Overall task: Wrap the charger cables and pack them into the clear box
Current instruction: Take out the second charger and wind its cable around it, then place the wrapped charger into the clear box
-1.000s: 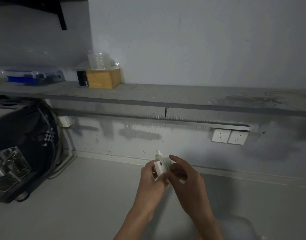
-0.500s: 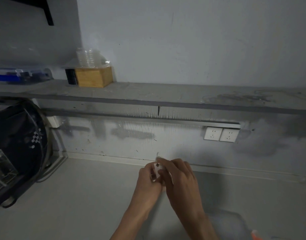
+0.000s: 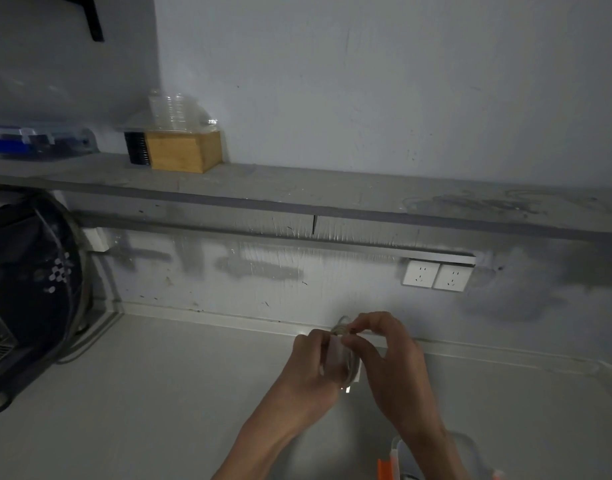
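1. Hands meet above the pale bench (image 3: 166,403), near its back edge.
2. The left hand (image 3: 313,367) is closed around a white charger (image 3: 335,356).
3. The right hand (image 3: 387,355) pinches the charger's cable (image 3: 342,325) at its top.
4. The clear box (image 3: 470,452) sits at the lower right, partly behind the right forearm.

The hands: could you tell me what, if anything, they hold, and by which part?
The left hand grips the white charger by its body; the right hand pinches the cable wound at its top.
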